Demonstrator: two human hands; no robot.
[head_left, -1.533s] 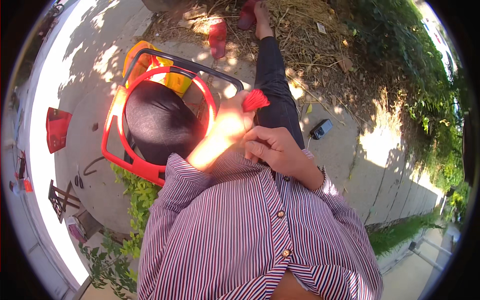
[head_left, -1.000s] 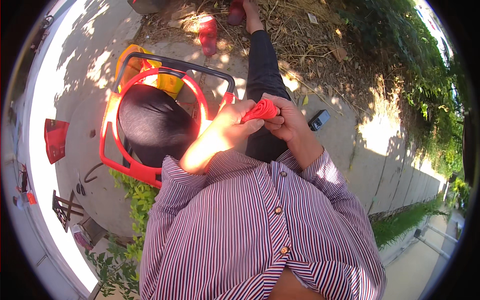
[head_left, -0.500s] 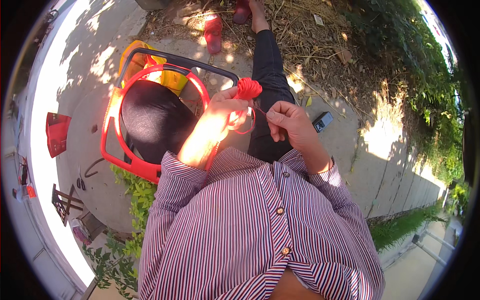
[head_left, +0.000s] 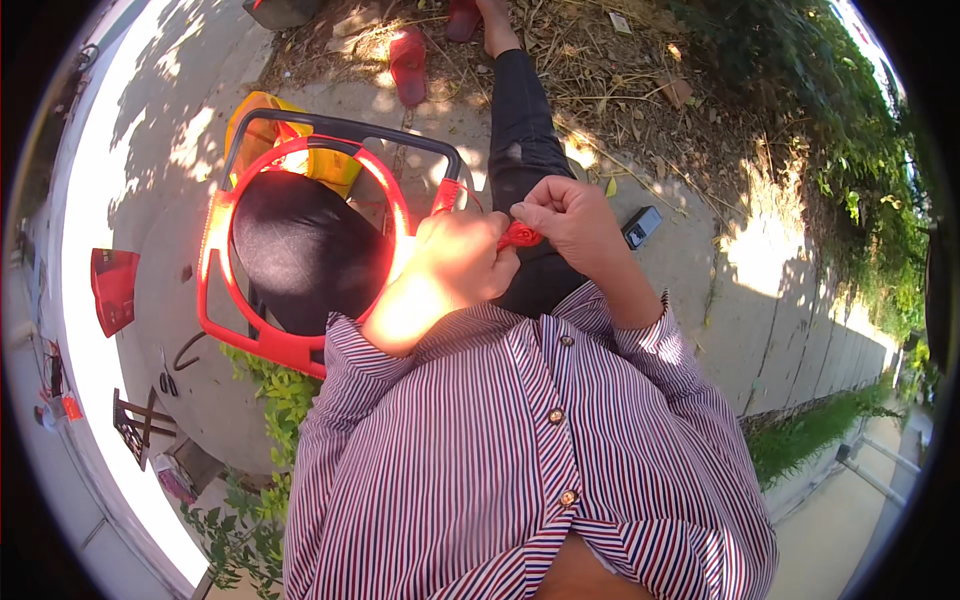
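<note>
Head view: red cord (head_left: pixel 520 236) sits clasped in left hand (head_left: pixel 457 256), right hand (head_left: pixel 578 226) pinched together beside it.

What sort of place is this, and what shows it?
Outdoors, likely a yard or lane: sun-dappled concrete paving, a bed of dry stalks and leaves beyond the feet, and green foliage along the right.

Outdoor setting. Grey concrete ground (head_left: pixel 690 310) was seamed at right; dry straw litter (head_left: pixel 630 75) bordered it at top. Dense foliage (head_left: pixel 800 100) stood upper right, grass (head_left: pixel 805 440) lower right. Small wooden stand (head_left: pixel 128 430) sat far left. Sunlight fell dappled; a left-hand strip (head_left: pixel 85 200) appeared overexposed.
</note>
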